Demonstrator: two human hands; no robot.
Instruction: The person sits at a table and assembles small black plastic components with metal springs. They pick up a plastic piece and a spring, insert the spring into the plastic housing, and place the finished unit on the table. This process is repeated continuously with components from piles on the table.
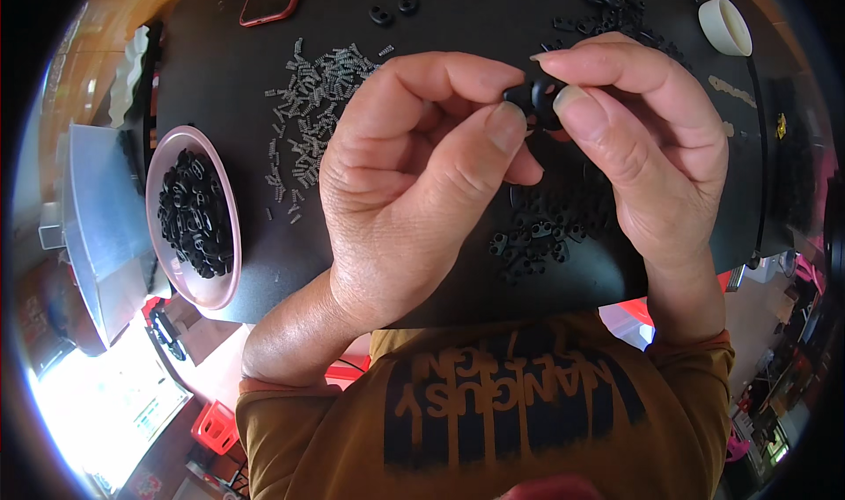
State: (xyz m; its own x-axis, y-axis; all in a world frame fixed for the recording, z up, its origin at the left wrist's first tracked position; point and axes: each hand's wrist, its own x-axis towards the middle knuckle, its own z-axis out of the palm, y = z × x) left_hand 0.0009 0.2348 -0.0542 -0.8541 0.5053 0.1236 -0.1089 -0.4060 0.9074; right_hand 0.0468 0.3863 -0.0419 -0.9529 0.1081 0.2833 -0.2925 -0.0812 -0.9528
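Black tabletop [440, 25] spans the view. At nine o'clock sits a pink bowl [180, 275] of black clips; at eleven, scattered small springs [308, 95]. Dead centre, the left hand [405, 183] and right hand [642, 139] pinch one small black clip [532, 95] together, hiding loose clips [537, 240] beneath.

Both hands [528, 148] pinching black clip [533, 98], springs [312, 95] nearby
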